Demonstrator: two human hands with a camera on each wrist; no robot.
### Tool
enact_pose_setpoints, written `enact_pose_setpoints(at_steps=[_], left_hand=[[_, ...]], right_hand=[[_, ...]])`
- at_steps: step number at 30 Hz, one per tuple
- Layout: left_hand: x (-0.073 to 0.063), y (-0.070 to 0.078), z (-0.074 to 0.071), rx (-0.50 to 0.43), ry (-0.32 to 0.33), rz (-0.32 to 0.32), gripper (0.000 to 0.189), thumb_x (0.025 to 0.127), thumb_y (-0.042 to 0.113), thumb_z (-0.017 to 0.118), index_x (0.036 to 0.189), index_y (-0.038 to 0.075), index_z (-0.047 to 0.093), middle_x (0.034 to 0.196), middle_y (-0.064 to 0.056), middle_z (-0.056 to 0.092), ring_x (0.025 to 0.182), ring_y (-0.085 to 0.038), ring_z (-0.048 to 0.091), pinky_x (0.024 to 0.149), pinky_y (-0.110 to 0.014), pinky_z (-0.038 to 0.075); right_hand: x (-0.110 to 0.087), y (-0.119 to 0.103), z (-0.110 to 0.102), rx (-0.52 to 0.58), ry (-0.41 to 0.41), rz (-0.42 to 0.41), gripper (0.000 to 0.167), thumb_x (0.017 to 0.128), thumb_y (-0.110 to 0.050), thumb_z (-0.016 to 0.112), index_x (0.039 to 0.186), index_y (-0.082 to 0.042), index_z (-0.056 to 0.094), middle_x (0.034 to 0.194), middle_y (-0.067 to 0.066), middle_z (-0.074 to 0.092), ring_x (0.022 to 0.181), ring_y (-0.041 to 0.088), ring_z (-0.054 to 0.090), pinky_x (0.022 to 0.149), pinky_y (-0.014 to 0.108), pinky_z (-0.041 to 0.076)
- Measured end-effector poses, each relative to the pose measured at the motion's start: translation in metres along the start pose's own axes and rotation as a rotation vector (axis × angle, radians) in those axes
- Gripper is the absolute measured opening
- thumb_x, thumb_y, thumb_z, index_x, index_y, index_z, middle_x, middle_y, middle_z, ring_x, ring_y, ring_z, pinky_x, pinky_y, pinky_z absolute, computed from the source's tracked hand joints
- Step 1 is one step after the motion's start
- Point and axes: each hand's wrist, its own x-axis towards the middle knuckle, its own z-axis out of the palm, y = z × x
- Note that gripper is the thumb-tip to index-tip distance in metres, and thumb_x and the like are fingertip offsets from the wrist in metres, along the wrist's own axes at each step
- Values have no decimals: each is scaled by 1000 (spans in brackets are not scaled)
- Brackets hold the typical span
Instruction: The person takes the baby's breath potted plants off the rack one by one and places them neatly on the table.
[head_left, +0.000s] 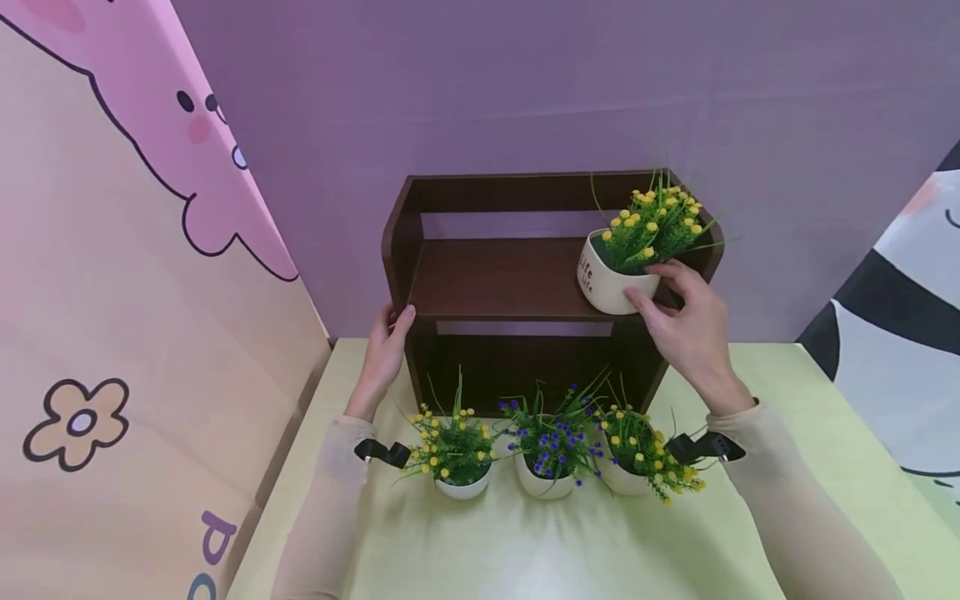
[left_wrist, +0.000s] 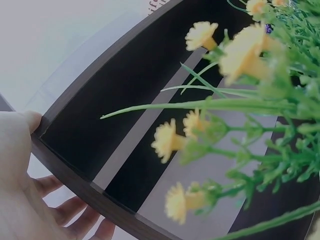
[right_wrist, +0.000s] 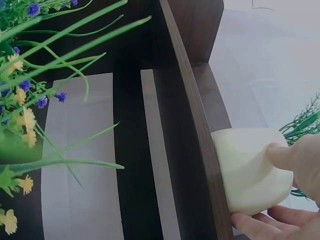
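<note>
A dark brown two-tier wooden shelf (head_left: 487, 279) stands on the table. My left hand (head_left: 386, 354) grips its left side at the upper board, thumb on the front edge and fingers around the outer side. At the right end of the upper board is a white flowerpot (head_left: 611, 287) with yellow flowers and lettering on its front. My right hand (head_left: 690, 325) holds this pot between thumb and fingers. In the right wrist view the flowerpot (right_wrist: 250, 170) sits right at the board's front edge, the thumb (right_wrist: 282, 157) against its side.
Before the shelf, a row of white pots stands on the pale table (head_left: 525, 558): yellow flowers (head_left: 457, 450) at left, purple flowers (head_left: 555, 446) in the middle, yellow flowers (head_left: 637, 450) at right. Both forearms pass beside this row. A purple cloth backdrop (head_left: 525, 83) hangs behind.
</note>
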Motion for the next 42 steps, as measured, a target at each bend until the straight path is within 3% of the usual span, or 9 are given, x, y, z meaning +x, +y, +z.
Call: enact_pose_setpoints(at_steps=[13, 15, 20, 22, 38, 42], left_hand=[[2, -1, 2, -19, -4, -4, 61, 114, 40, 48, 162, 4, 35, 160, -23, 43, 151, -40, 42, 127, -58, 34], [2, -1, 1, -15, -2, -4, 62, 114, 40, 48, 162, 4, 34, 161, -23, 43, 151, -40, 42, 127, -58, 34], [2, -2, 1, -12, -1, -5, 61, 114, 40, 48, 161, 4, 35, 160, -23, 43, 151, -40, 42, 127, -58, 33], [2, -3, 1, -13, -3, -2, 61, 114, 40, 48, 161, 4, 35, 160, -23, 43, 151, -40, 42, 128, -58, 33], [4, -3, -1, -10, -1, 4, 61, 114, 42, 48, 160, 5, 36, 159, -21, 44, 151, -39, 42, 127, -58, 34], [3, -3, -1, -4, -7, -4, 62, 114, 42, 48, 161, 4, 34, 161, -22, 43, 152, -39, 41, 128, -57, 33]], right_hand=[[-1, -2, -7, 19, 14, -10, 38, 97, -18, 80, 127, 4, 69, 133, 16, 65, 130, 37, 66, 82, -1, 47], [-2, -3, -8, 24, 15, -8, 38, 97, -18, 80, 127, 3, 69, 133, 15, 65, 130, 28, 67, 83, -1, 48], [-5, -4, -10, 40, 27, -13, 38, 96, -17, 81, 126, 3, 70, 129, 12, 66, 121, -9, 58, 83, 0, 49], [-7, -5, -11, 43, 32, -18, 38, 95, -17, 82, 125, 2, 71, 128, 11, 67, 118, -16, 55, 83, 0, 49], [-18, -6, -18, 48, 42, -11, 39, 93, -15, 84, 126, 2, 71, 126, 7, 67, 116, -14, 56, 84, 1, 50], [-25, -4, -22, 62, 48, 41, 39, 93, -14, 84, 128, -2, 72, 123, -6, 66, 117, -13, 57, 83, 1, 50]])
